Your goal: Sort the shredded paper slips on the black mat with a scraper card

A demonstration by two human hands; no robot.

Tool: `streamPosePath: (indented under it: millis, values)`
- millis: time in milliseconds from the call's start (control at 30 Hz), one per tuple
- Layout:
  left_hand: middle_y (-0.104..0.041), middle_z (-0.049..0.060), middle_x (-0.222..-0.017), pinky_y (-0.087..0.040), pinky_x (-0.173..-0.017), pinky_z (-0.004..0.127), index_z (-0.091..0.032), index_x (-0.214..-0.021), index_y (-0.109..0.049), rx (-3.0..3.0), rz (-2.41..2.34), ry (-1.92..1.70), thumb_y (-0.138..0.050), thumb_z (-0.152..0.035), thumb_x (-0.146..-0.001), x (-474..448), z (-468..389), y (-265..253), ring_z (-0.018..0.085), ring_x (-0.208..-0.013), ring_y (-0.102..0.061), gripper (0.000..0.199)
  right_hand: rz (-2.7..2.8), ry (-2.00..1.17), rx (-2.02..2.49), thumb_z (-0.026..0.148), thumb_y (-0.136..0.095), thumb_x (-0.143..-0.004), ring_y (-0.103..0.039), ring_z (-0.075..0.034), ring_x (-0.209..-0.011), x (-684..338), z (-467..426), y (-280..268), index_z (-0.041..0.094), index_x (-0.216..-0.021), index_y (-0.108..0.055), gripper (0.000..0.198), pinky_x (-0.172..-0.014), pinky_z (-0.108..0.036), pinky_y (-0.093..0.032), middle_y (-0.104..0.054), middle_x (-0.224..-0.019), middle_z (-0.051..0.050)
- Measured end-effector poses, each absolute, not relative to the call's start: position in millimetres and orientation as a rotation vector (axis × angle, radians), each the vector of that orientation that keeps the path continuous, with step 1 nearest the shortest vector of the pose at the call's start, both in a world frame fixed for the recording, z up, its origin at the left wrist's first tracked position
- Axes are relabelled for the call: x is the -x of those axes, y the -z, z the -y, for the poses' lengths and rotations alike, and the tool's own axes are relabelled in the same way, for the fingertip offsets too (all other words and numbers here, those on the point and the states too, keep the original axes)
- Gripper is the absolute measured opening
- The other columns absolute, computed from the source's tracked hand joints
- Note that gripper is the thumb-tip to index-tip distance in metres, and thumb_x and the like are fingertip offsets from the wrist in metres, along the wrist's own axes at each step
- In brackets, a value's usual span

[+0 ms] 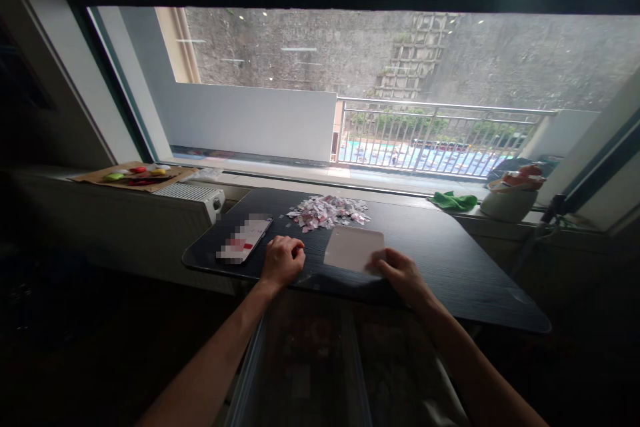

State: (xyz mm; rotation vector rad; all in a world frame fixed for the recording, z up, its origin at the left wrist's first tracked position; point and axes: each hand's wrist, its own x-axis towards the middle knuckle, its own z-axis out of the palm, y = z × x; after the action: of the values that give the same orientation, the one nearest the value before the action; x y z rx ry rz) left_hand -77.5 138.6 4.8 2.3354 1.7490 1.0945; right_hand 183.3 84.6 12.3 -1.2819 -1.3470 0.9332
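Observation:
My left hand rests near the table's front edge, its fingers curled closed; whatever they hold, if anything, is hidden. At the right side of a flat white card is my right hand, thumb and fingers pinched together. Blur at those fingertips hides what is between them, and they overlap the card's lower right corner. Just behind the card lies a loose heap of small white and pinkish paper pieces. To the left of my left hand lies a phone with a lit, partly blurred screen.
The dark table stands against a window. A green cloth and a pale pot sit on the sill at right. On the left ledge is a brown board with colourful items, beside a white radiator. Below the table's front edge is a transparent-looking surface.

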Motion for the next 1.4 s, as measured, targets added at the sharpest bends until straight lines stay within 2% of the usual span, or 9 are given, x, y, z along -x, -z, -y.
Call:
streamPosePath:
  millis: [200, 400, 733, 933, 1133, 1267, 1400]
  values:
    - [-0.065, 0.003, -0.073, -0.041, -0.083, 0.037, -0.021, -0.074, -0.066, -2.318, -1.755, -1.093, -0.051, -0.019, -0.073, 77, -138, -6, 0.022, -0.083, -0.056, 0.016, 1.421, -1.033, 1.301, 0.037, -0.067, -0.066, -0.065, -0.019, -0.071, -182, -78, -16, 0.016, -0.079, -0.067, 0.024, -0.065, -0.03, -0.052, -0.072, -0.078, -0.004]
    - [-0.065, 0.004, -0.074, -0.041, -0.084, 0.037, -0.021, -0.075, -0.066, -2.321, -1.758, -1.088, -0.051, -0.019, -0.073, 77, -138, -6, 0.022, -0.084, -0.056, 0.016, 1.397, -1.023, 1.276, 0.033, -0.063, -0.068, -0.064, -0.018, -0.068, -168, -64, -23, 0.016, -0.076, -0.067, 0.019, -0.064, -0.029, -0.051, -0.07, -0.073, -0.003]
    - [-0.066, 0.004, -0.076, -0.04, -0.085, 0.036, -0.019, -0.078, -0.067, -2.284, -1.776, -1.031, -0.051, -0.019, -0.075, 76, -137, -8, 0.022, -0.087, -0.056, 0.016, 1.363, -1.076, 1.239, 0.038, -0.069, -0.063, -0.064, -0.019, -0.068, -175, -73, -17, 0.015, -0.079, -0.068, 0.027, -0.064, -0.03, -0.051, -0.07, -0.075, -0.004]
    - [-0.066, 0.003, -0.083, -0.039, -0.087, 0.034, -0.021, -0.084, -0.068, -2.228, -1.829, -0.827, -0.051, -0.018, -0.075, 75, -138, -16, 0.021, -0.092, -0.055, 0.019, 1.327, -0.826, 1.285, 0.036, -0.064, -0.068, -0.068, -0.022, -0.073, -173, -105, -17, 0.017, -0.08, -0.065, 0.023, -0.069, -0.033, -0.051, -0.07, -0.075, -0.005]
    - [-0.065, 0.005, -0.088, -0.039, -0.086, 0.037, -0.023, -0.093, -0.067, -2.308, -1.824, -0.517, -0.052, -0.018, -0.074, 73, -139, -30, 0.024, -0.098, -0.052, 0.025, 1.491, -0.483, 1.48, 0.026, -0.054, -0.079, -0.068, -0.022, -0.081, -141, -153, -41, 0.021, -0.09, -0.065, 0.017, -0.073, -0.035, -0.049, -0.073, -0.08, -0.004]
    - [-0.064, 0.005, -0.092, -0.037, -0.089, 0.038, -0.022, -0.094, -0.067, -2.365, -1.806, -0.683, -0.048, -0.017, -0.077, 75, -138, -21, 0.023, -0.099, -0.052, 0.026, 1.573, -0.388, 1.549, 0.021, -0.051, -0.082, -0.067, -0.02, -0.083, -119, -166, -52, 0.021, -0.093, -0.065, 0.018, -0.071, -0.033, -0.048, -0.074, -0.084, -0.004]
    - [-0.063, 0.005, -0.086, -0.037, -0.09, 0.037, -0.021, -0.091, -0.068, -2.35, -1.771, -0.78, -0.049, -0.016, -0.075, 77, -138, -12, 0.022, -0.095, -0.052, 0.025, 1.671, -0.346, 1.584, 0.02, -0.051, -0.081, -0.066, -0.019, -0.079, -127, -152, -56, 0.023, -0.091, -0.066, 0.018, -0.067, -0.03, -0.047, -0.073, -0.083, -0.002]
